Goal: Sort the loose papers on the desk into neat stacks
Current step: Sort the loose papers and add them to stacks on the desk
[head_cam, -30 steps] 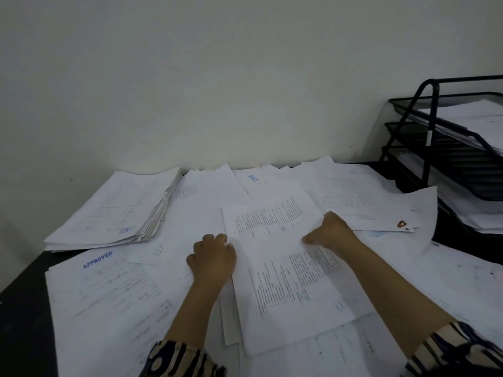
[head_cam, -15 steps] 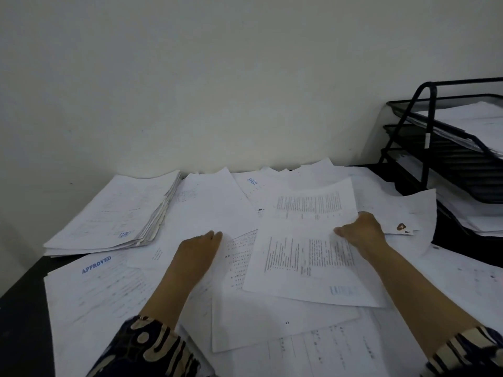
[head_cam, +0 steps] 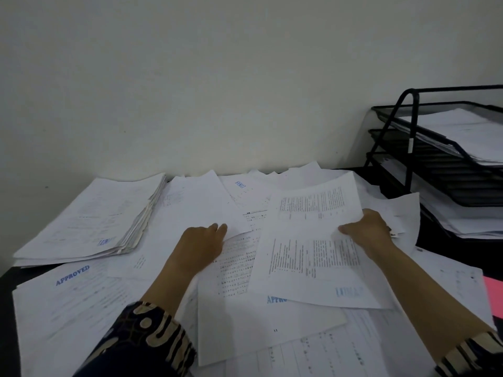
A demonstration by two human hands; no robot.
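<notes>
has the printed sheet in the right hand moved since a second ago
Yes. The printed sheet, pinched by the right hand, has shifted right, toward the black tray rack.

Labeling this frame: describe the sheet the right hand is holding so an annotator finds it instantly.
Start at the black wire tray rack on the desk's right; just left of it the right hand pinches a printed sheet by its right edge. Unlike the sheets lying flat around it, it is lifted, with a faint blue stamp at its lower right corner.

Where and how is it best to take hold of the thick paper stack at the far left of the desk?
Probably grip the stack at its ragged right edge, coming from the right. There the sheet ends stand exposed as a thick side, so fingers can likely slide under all of them.
</notes>
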